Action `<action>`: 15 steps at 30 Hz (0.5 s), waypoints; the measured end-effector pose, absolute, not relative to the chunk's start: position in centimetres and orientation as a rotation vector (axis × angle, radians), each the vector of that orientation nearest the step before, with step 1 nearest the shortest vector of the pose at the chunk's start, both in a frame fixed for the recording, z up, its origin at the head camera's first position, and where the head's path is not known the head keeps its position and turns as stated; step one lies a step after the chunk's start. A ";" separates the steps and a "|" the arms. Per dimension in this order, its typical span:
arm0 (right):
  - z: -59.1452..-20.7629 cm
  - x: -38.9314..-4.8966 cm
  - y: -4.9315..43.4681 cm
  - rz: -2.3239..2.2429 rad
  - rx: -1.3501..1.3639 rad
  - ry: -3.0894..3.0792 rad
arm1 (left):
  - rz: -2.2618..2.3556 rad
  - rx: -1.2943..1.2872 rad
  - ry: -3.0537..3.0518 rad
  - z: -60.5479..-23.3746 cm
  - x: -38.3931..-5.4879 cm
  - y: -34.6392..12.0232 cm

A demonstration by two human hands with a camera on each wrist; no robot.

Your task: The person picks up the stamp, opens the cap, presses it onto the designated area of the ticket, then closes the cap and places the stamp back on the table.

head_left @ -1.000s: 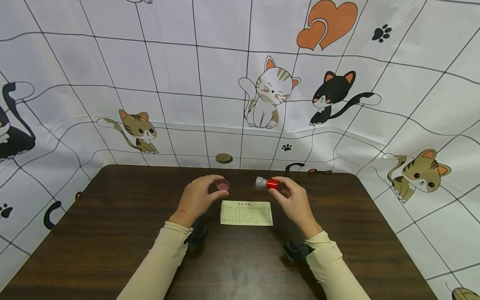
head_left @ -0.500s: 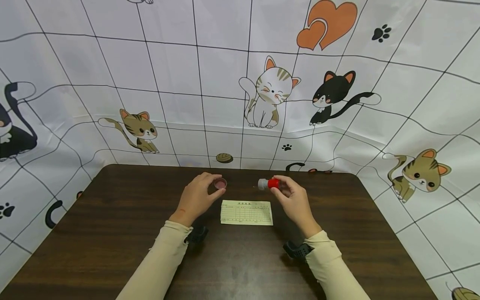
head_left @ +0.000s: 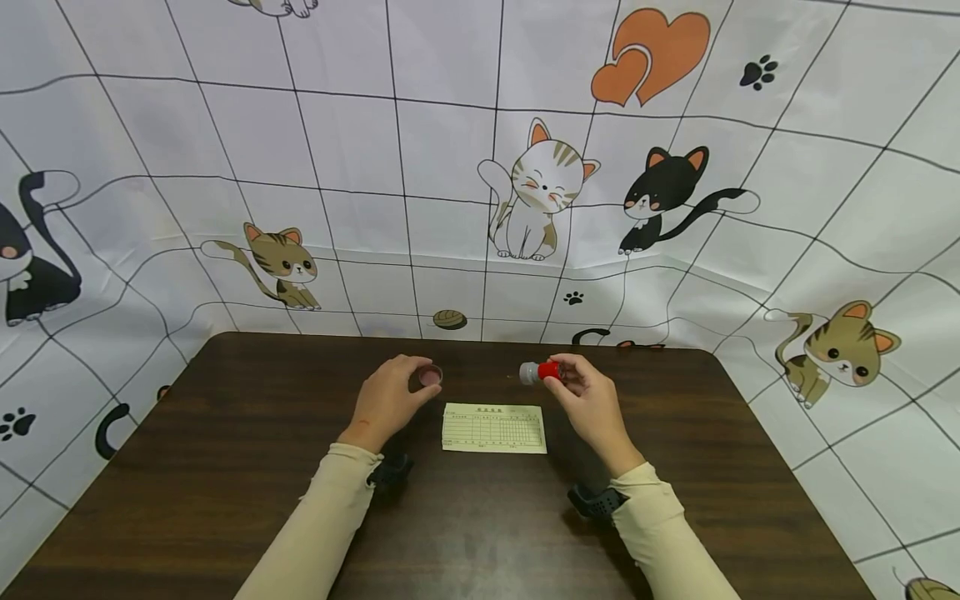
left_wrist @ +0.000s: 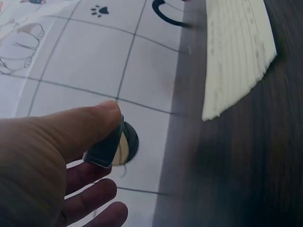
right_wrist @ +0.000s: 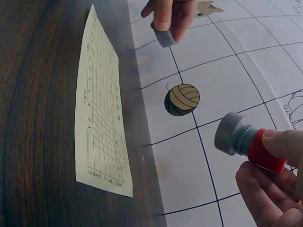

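Note:
Between its thumb and fingers, my left hand (head_left: 382,404) pinches a small round grey cap (head_left: 430,376) with a pinkish inside, above the table's far part. The left wrist view shows that cap (left_wrist: 105,149) edge-on. My right hand (head_left: 596,408) grips the red body of a small stamp (head_left: 550,370). Its grey round end points left, toward the cap, with a gap between them. In the right wrist view the stamp (right_wrist: 265,151) lies between thumb and curled fingers. A pale yellow printed form (head_left: 494,428) lies flat on the table between both hands, touched by neither.
The dark wooden table (head_left: 202,467) ends at a far edge against a white grid-patterned sheet (head_left: 442,225) printed with cats. Black bands (head_left: 596,502) are worn on both wrists.
My left hand has moved left with the cap, widening the gap to the stamp. The stamp has shifted slightly right in my right hand. The form stays put.

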State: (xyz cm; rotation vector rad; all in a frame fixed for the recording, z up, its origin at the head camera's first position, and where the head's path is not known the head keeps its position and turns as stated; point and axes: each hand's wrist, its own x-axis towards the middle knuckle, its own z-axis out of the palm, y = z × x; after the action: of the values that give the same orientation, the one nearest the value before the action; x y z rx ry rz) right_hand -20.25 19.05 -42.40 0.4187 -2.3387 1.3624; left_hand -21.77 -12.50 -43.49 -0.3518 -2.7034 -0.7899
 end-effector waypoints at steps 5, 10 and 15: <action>-42.7 -20.4 19.3 1.358 0.419 -2.354 | -0.833 -0.265 -2.722 -44.5 -22.6 -13.4; -43.1 -20.7 19.4 1.346 0.430 -2.364 | -0.850 -0.191 -2.755 -45.5 -23.4 -14.4; -43.0 -20.7 19.4 1.349 0.428 -2.360 | -0.867 -0.126 -2.811 -46.0 -23.9 -15.1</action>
State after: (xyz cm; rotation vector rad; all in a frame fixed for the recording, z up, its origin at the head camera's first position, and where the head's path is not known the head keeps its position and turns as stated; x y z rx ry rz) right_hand -20.74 19.41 -42.97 0.4279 -2.3605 1.3490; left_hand -23.86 -15.14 -46.00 -0.1264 -2.8113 -0.8670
